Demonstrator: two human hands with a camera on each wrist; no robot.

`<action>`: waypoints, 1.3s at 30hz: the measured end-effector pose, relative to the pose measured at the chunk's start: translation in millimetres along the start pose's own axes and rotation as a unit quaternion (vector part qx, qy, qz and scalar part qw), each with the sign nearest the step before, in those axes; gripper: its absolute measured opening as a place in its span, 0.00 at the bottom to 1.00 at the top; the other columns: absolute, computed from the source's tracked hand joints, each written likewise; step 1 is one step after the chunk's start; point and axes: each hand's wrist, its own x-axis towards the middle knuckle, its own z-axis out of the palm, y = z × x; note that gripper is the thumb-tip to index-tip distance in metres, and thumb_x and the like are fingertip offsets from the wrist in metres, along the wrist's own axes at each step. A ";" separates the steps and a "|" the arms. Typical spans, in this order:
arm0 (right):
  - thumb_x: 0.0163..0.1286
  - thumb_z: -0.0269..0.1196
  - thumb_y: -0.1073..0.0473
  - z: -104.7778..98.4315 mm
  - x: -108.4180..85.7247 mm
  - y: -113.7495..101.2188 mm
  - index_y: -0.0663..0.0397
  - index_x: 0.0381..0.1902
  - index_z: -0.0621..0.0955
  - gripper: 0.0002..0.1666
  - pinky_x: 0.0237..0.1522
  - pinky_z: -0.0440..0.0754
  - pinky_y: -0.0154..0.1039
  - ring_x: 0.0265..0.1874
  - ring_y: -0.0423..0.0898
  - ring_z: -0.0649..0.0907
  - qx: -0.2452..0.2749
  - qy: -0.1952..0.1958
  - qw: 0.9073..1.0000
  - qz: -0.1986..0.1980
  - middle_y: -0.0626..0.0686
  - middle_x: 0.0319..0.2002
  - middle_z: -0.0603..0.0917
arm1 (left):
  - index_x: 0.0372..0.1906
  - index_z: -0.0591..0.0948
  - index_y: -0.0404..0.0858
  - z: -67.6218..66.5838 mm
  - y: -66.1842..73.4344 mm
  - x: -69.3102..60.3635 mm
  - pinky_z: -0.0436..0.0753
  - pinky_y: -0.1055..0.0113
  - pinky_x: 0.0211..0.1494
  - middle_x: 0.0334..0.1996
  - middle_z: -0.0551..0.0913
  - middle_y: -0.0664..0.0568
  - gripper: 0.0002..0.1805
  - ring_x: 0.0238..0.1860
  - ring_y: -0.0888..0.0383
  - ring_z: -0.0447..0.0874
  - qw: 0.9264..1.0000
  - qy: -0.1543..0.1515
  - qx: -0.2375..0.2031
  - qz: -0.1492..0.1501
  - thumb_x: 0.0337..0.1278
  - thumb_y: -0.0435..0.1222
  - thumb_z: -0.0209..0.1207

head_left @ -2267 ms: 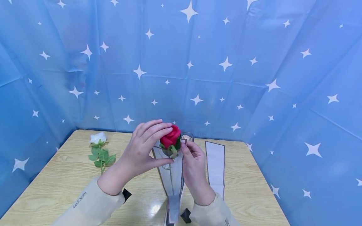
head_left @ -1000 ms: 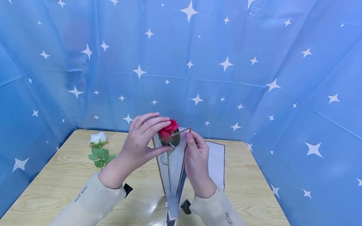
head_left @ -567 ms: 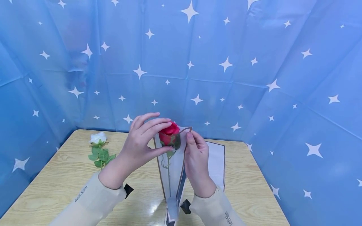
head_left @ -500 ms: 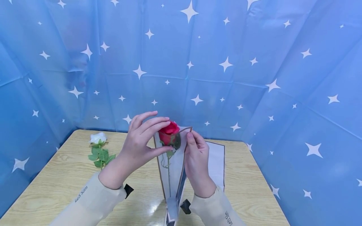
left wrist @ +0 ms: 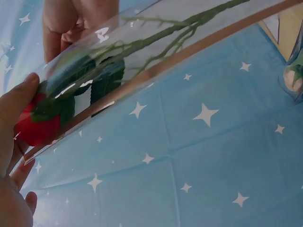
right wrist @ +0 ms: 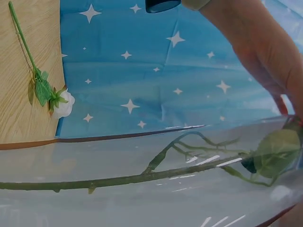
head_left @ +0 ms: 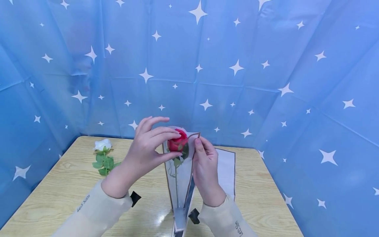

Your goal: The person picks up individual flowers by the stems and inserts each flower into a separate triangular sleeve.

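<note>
A red rose (head_left: 174, 145) stands bloom-up inside a clear flower sleeve (head_left: 184, 179) with a brown border. My left hand (head_left: 145, 148) holds the bloom from the left, thumb below and forefinger near the top, its other fingers raised. With thumb and fingers, my right hand (head_left: 206, 171) pinches the sleeve's upper right corner. In the left wrist view, the red petals (left wrist: 40, 125) lie between thumb and fingers near the sleeve's mouth. The right wrist view shows the thorny green stem (right wrist: 118, 181) running through the film. The sleeve's narrow end points toward me.
A white rose (head_left: 102, 144) with green leaves lies at the table's left. One flat, brown-edged sleeve (head_left: 227, 172) lies right of my right hand. A pale flower (left wrist: 294, 79) shows at the left wrist view's edge. Blue star-patterned curtain (head_left: 189, 98) surrounds the wooden table (head_left: 257, 197).
My right hand has moved up and right with the sleeve's corner, drawing the film up around the bloom. My left hand rose slightly, and its upper fingers have shifted on the petals.
</note>
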 end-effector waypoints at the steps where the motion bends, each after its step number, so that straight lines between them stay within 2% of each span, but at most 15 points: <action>1: 0.71 0.55 0.63 0.0 0.2 -0.3 0.46 0.42 0.84 0.12 0.52 0.77 0.30 0.46 0.42 0.78 0.001 0.000 1.000 -0.001 0.48 0.42 0.81 | 0.42 0.85 0.40 -0.7 0.0 1.0 0.61 0.44 0.66 0.43 0.86 0.52 0.27 0.60 0.48 0.72 1.000 -0.004 0.002 -0.001 0.29 0.45 0.77; 6: 0.70 0.57 0.61 -0.6 4.1 -3.1 0.46 0.42 0.84 0.10 0.50 0.77 0.28 0.44 0.41 0.77 -0.003 -0.003 1.000 -0.008 0.47 0.41 0.80 | 0.44 0.85 0.40 -3.6 0.2 5.4 0.63 0.47 0.64 0.45 0.86 0.52 0.28 0.61 0.48 0.71 1.000 -0.007 0.011 -0.009 0.31 0.47 0.77; 9: 0.71 0.56 0.59 -1.7 8.3 -5.7 0.46 0.46 0.83 0.11 0.52 0.77 0.29 0.47 0.41 0.77 -0.025 -0.025 0.999 -0.002 0.47 0.43 0.80 | 0.42 0.85 0.40 -5.3 -0.4 7.9 0.62 0.46 0.65 0.43 0.86 0.52 0.25 0.61 0.49 0.71 1.000 -0.002 0.017 -0.013 0.33 0.46 0.76; 15: 0.72 0.54 0.62 -5.1 13.0 -6.3 0.52 0.56 0.77 0.16 0.52 0.77 0.32 0.51 0.41 0.78 -0.068 -0.054 0.995 0.045 0.45 0.49 0.81 | 0.38 0.86 0.39 -7.2 -2.6 8.8 0.63 0.45 0.63 0.38 0.87 0.52 0.20 0.57 0.48 0.74 0.999 0.032 0.025 -0.027 0.35 0.43 0.75; 19: 0.70 0.55 0.64 -6.4 11.9 -1.6 0.60 0.55 0.77 0.16 0.47 0.78 0.33 0.45 0.41 0.79 -0.108 -0.037 0.991 0.076 0.45 0.43 0.83 | 0.36 0.87 0.39 -6.8 -4.4 8.1 0.64 0.46 0.61 0.37 0.87 0.51 0.18 0.55 0.48 0.75 0.998 0.058 0.018 -0.032 0.34 0.41 0.76; 22: 0.69 0.57 0.64 -6.2 10.5 2.0 0.62 0.49 0.80 0.13 0.44 0.78 0.33 0.41 0.41 0.79 -0.119 -0.017 0.990 0.079 0.46 0.38 0.83 | 0.39 0.86 0.39 -5.5 -5.7 7.1 0.65 0.47 0.61 0.39 0.87 0.50 0.21 0.54 0.48 0.75 0.997 0.071 0.017 -0.040 0.33 0.41 0.76; 25: 0.69 0.58 0.63 -4.7 9.4 3.6 0.57 0.45 0.82 0.10 0.43 0.80 0.32 0.40 0.41 0.79 -0.101 0.006 0.992 0.077 0.47 0.37 0.82 | 0.48 0.83 0.38 -4.4 -6.8 4.6 0.66 0.49 0.62 0.45 0.85 0.48 0.29 0.55 0.47 0.74 0.994 0.082 0.006 -0.065 0.31 0.41 0.77; 28: 0.69 0.57 0.64 -2.0 9.0 3.1 0.52 0.42 0.83 0.09 0.45 0.80 0.32 0.40 0.41 0.80 -0.075 0.038 0.994 0.072 0.46 0.36 0.82 | 0.57 0.77 0.39 -4.2 -7.3 0.7 0.66 0.52 0.64 0.54 0.80 0.48 0.38 0.58 0.49 0.72 0.990 0.084 -0.028 -0.110 0.33 0.42 0.76; 30: 0.70 0.56 0.66 -0.7 9.1 2.6 0.51 0.42 0.83 0.10 0.47 0.80 0.31 0.41 0.40 0.80 -0.056 0.059 0.994 0.070 0.47 0.37 0.81 | 0.64 0.70 0.40 -3.7 -7.0 -3.0 0.68 0.55 0.64 0.60 0.75 0.49 0.43 0.60 0.52 0.71 0.982 0.076 -0.069 -0.158 0.37 0.40 0.75; 32: 0.70 0.56 0.67 0.0 9.8 1.7 0.53 0.43 0.83 0.11 0.49 0.79 0.31 0.43 0.40 0.80 -0.036 0.077 0.994 0.067 0.48 0.39 0.81 | 0.69 0.63 0.42 -2.4 -7.0 -8.6 0.70 0.55 0.63 0.65 0.69 0.52 0.45 0.62 0.54 0.70 0.968 0.058 -0.114 -0.216 0.43 0.39 0.72; 33: 0.70 0.55 0.68 -0.1 10.5 1.5 0.54 0.43 0.83 0.11 0.50 0.79 0.31 0.44 0.40 0.80 -0.025 0.082 0.994 0.066 0.48 0.39 0.80 | 0.70 0.61 0.44 -1.1 -7.3 -12.4 0.71 0.55 0.63 0.66 0.67 0.53 0.44 0.62 0.54 0.70 0.958 0.045 -0.137 -0.247 0.47 0.38 0.70; 35: 0.70 0.55 0.68 -0.8 11.5 1.1 0.56 0.44 0.82 0.11 0.53 0.78 0.30 0.46 0.41 0.80 -0.004 0.091 0.994 0.067 0.50 0.42 0.79 | 0.70 0.61 0.45 2.4 -8.2 -22.4 0.74 0.54 0.61 0.66 0.67 0.54 0.40 0.60 0.55 0.73 0.933 0.010 -0.188 -0.306 0.53 0.36 0.66; 36: 0.70 0.55 0.68 -1.1 12.1 0.8 0.57 0.45 0.82 0.11 0.53 0.78 0.30 0.47 0.41 0.80 0.005 0.094 0.993 0.067 0.50 0.43 0.78 | 0.69 0.63 0.46 4.8 -8.7 -28.0 0.74 0.54 0.60 0.64 0.70 0.54 0.36 0.58 0.55 0.74 0.920 -0.012 -0.207 -0.331 0.56 0.38 0.64; 39: 0.70 0.55 0.68 -2.5 14.2 1.5 0.59 0.46 0.80 0.10 0.56 0.76 0.31 0.48 0.42 0.80 0.026 0.104 0.992 0.068 0.52 0.44 0.78 | 0.60 0.74 0.42 14.8 -9.7 -46.6 0.79 0.59 0.56 0.54 0.80 0.52 0.22 0.51 0.56 0.80 0.888 -0.082 -0.240 -0.383 0.62 0.42 0.58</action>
